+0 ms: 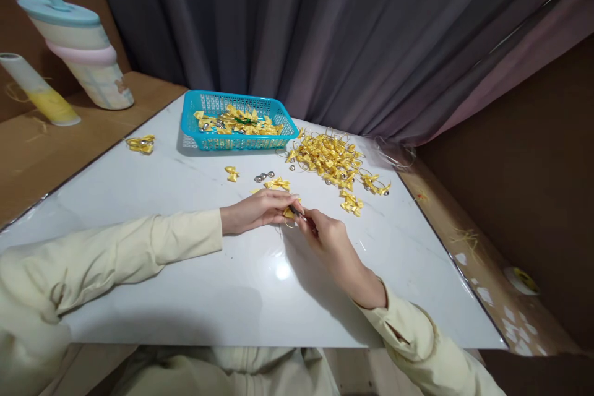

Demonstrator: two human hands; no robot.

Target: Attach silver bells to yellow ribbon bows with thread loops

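My left hand (260, 209) is closed on a yellow ribbon bow (288, 213), with a thin cord loop hanging below it. My right hand (327, 238) meets it from the right, its fingers pinched on a small dark tool (296, 211) whose kind I cannot make out. The tool touches or lies right beside the bow; fingers hide most of both. Just beyond my left hand lie more yellow bows (277, 183) and several small silver bells (264, 177). A single bow (231, 173) sits to the left of the bells.
A blue plastic basket (241, 143) at the back holds yellow bows. To its right is a heap of bows with cord loops (327, 158). A looped bow (141, 144) lies far left. A tumbler (88, 52) and a thread cone (49, 99) stand beyond the white tabletop (208, 303).
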